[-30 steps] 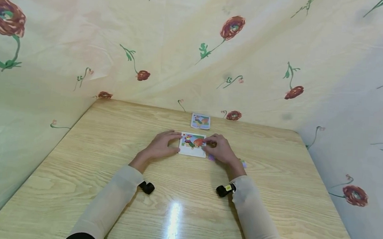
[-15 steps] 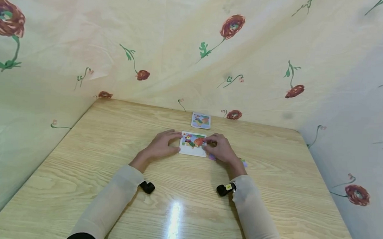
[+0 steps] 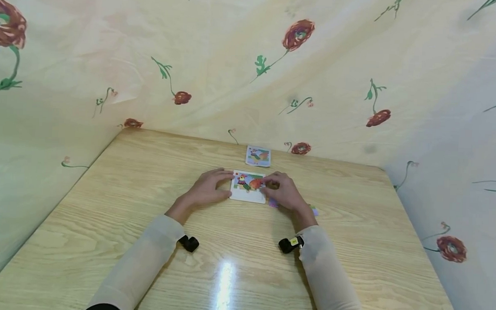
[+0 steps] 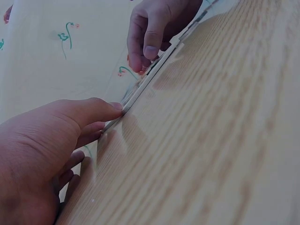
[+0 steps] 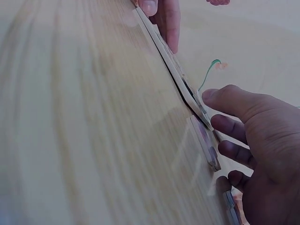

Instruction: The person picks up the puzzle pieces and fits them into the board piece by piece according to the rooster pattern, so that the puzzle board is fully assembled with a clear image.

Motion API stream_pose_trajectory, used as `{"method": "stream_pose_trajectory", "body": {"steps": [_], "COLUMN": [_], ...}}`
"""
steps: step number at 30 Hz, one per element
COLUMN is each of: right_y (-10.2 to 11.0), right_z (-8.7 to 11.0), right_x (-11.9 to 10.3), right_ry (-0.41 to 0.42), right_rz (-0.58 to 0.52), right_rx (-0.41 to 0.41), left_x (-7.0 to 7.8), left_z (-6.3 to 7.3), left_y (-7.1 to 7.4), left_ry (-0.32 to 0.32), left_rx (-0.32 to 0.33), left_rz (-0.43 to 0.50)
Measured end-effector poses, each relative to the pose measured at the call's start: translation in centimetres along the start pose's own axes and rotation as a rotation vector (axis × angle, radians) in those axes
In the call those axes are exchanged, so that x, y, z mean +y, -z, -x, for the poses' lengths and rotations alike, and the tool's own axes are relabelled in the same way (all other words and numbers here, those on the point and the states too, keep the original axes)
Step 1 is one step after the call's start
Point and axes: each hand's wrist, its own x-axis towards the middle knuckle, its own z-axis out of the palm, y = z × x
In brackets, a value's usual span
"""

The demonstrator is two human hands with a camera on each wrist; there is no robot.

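A white-bordered picture puzzle board [image 3: 246, 197] with a colourful bird lies flat on the table. My left hand [image 3: 207, 188] holds its left side, thumb at the near corner and index finger at the far one; in the left wrist view the thumb [image 4: 110, 109] touches the board's edge. At the right side, my right hand [image 3: 285, 193] holds a puzzle piece [image 5: 200, 108] between thumb and fingers. That piece stands slightly raised over the board in the right wrist view, and the fingers cover most of it in the head view.
A picture card [image 3: 258, 156] with the same bird lies behind the board. Loose puzzle pieces lie by the right hand, a purple one [image 3: 273, 203] and another [image 3: 314, 211] partly behind the wrist. Flowered cloth [image 3: 218, 58] hangs around the wooden table [image 3: 149, 170].
Both hands keep their places at the board's sides, with no clear movement of the board or pieces. The head view has shifted slightly.
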Motion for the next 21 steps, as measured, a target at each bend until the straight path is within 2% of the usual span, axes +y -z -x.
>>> {"method": "stream_pose_trajectory", "body": {"steps": [10, 21], "right_y": [-0.24, -0.36], "right_z": [-0.39, -0.71], "right_x": [0.01, 0.0], "right_ry": [0.11, 0.113], "right_rz": [-0.005, 0.061], "right_rx": [-0.038, -0.027], "left_x": [-0.08, 0.05], "left_z": [-0.03, -0.23], "left_y": [0.06, 0.05], "left_ry": [-0.003, -0.007], "left_rx": [-0.002, 0.003], "left_rz": [-0.004, -0.019]}}
